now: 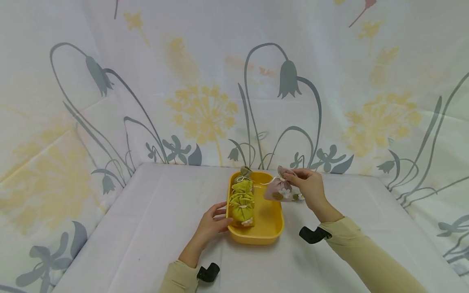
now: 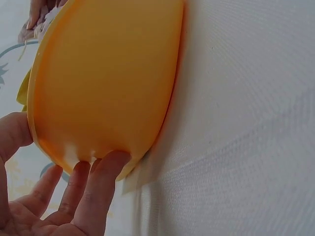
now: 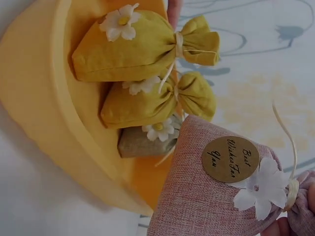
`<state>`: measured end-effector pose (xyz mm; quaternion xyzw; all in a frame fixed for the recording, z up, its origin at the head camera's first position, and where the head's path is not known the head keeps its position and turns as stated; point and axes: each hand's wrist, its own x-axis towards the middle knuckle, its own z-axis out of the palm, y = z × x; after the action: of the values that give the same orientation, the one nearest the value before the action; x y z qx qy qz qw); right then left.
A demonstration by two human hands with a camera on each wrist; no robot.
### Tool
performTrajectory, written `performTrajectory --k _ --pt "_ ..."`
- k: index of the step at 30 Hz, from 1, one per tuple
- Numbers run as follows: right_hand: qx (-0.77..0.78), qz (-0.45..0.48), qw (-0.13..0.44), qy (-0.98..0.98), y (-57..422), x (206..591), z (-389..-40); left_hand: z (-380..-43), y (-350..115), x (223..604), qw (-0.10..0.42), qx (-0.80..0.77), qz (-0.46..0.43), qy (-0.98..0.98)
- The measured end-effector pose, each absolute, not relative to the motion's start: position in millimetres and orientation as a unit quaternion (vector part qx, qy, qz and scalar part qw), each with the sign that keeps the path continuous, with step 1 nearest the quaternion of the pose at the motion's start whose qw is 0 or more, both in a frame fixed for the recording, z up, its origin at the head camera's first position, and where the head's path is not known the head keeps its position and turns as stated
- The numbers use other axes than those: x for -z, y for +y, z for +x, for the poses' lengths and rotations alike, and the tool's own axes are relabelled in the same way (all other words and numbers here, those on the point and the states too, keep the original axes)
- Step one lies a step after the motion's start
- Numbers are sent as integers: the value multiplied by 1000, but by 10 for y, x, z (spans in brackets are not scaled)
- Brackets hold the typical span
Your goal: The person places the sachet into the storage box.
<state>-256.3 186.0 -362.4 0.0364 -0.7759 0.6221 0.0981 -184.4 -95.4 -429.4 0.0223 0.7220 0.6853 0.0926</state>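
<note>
My right hand (image 1: 311,187) pinches a pink drawstring pouch (image 1: 281,189) by its tied neck, above the right side of the yellow tray (image 1: 265,228). The right wrist view shows this pouch's white flower and round brown label (image 3: 230,159). Along the tray's left side stand two yellow-green pouches (image 1: 242,213) and a grey-beige pouch (image 3: 147,142) behind them, all tied and trimmed with white flowers. My left hand (image 1: 211,221) holds the tray's left side, its thumb at the rim and its fingers (image 2: 106,182) against the outer wall.
The tray stands on a white-covered table (image 1: 165,203). Behind it hangs a white curtain (image 1: 227,73) printed with grey and yellow flowers. A small green-and-white patch (image 1: 298,197) shows beside the pink pouch. Black wrist devices (image 1: 209,272) sit at both sleeves.
</note>
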Motion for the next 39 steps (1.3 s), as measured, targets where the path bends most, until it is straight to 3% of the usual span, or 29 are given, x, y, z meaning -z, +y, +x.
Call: performTrajectory --k 29,39 --pt "-570 11 43 -820 1519 3846 -3009 -1838 -952 4265 91 -682 23 725" --pt "-533 35 63 -843 1521 3839 -3046 -1842 -949 4275 93 -683 20 724"
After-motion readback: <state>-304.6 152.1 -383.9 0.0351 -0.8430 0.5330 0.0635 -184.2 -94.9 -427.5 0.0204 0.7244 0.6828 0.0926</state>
